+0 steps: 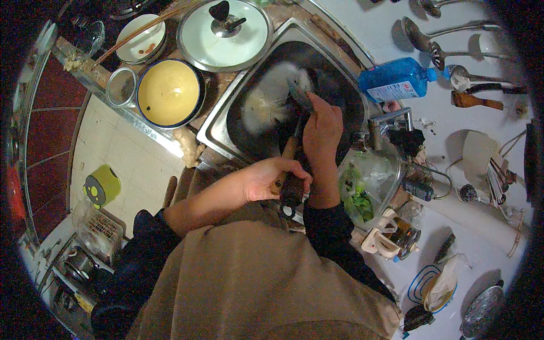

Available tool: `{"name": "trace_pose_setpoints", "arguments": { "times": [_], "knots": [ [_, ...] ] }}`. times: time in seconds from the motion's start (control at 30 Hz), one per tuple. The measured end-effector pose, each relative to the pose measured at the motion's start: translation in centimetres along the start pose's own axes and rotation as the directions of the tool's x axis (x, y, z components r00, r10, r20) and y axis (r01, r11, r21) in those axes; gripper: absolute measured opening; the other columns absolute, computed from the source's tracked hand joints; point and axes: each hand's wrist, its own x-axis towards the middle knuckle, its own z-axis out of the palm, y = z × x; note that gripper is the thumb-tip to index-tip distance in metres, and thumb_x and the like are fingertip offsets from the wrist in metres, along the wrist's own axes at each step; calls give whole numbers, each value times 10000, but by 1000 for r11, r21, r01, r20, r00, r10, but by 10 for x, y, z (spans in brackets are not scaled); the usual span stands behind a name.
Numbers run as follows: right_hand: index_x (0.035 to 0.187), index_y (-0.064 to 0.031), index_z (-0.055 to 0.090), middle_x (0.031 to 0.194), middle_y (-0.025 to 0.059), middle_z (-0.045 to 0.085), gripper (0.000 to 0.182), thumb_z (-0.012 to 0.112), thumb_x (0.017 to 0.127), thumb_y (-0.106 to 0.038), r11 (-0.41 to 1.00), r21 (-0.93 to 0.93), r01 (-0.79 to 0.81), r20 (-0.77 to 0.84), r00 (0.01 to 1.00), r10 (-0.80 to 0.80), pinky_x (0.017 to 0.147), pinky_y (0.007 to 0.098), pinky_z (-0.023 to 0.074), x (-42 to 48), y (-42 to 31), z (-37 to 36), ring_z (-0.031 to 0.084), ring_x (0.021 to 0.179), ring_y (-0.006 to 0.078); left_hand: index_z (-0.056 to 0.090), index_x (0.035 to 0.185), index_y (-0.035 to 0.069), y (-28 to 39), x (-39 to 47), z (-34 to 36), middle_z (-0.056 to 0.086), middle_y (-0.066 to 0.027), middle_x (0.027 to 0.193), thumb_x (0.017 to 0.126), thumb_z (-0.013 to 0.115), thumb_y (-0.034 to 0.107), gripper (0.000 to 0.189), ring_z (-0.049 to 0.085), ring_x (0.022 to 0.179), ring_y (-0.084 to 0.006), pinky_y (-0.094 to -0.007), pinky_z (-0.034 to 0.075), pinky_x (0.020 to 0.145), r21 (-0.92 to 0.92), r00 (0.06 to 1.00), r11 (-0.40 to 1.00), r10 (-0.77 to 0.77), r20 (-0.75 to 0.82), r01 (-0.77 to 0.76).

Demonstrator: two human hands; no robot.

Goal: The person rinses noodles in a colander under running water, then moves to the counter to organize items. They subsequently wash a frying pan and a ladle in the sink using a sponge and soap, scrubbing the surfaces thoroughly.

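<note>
A large dark wok (255, 136) sits in the stainless steel sink (216, 123), with cloudy, light-reflecting water in it. My left hand (278, 178) grips the wok's wooden handle (290, 148) near its dark end, close to the apron. Over the wok, my right hand (323, 127) holds a blue-grey scrubber or cloth (299, 95) against or just above the inner surface; actual contact cannot be told. The faucet (376, 131) is at the sink's right edge.
Left of the sink are a glass lid (225, 38), a yellow-lined bowl (168, 93), a glass jar (122, 87) and ginger root (187, 146). To the right stand a blue bottle (393, 80), a container of leafy greens (361, 202) and a glass teapot (403, 238). Ladles (414, 34) hang beyond.
</note>
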Motion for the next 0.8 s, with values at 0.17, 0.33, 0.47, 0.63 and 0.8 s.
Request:
{"name": "trace_pose_setpoints", "arguments": {
  "times": [0.17,0.33,0.47,0.63,0.8],
  "knots": [
    [1016,-86,602,903,107,608,391,445,683,45,999,-7,44,-44,998,-44,760,365,424,2,0,-4,518,821,287,565,766,-31,1,1,-1,593,-110,713,756,506,91,136,585,686,-216,-320,500,671,39,996,999,11,85,-15],
    [1028,-98,602,912,106,606,412,441,678,49,998,-55,-21,-12,1000,21,770,363,421,0,0,-6,519,825,284,568,769,-37,0,2,-1,596,-114,720,756,506,96,147,586,688,-216,-316,497,674,32,995,999,-2,104,-2],
    [1029,-105,605,890,112,600,412,443,682,47,999,-22,-46,-45,998,45,756,368,419,-3,1,-5,512,810,290,574,776,-36,-1,2,1,601,-113,727,760,507,105,157,587,686,-211,-309,495,669,57,1000,998,5,27,-7],
    [1034,-106,599,860,130,585,395,446,699,37,991,-43,-126,-3,992,126,738,377,416,-5,7,-5,505,799,299,581,773,-21,-1,5,5,608,-103,725,766,519,116,151,594,661,-198,-303,504,619,160,999,987,23,-31,-17],
    [1039,-100,590,846,146,573,371,454,720,32,989,-61,-133,-35,991,131,724,388,415,-7,16,-4,501,774,307,576,753,38,5,3,12,612,-83,731,739,566,104,67,593,650,-164,-255,459,536,532,962,845,109,-250,42]
  ]
}}
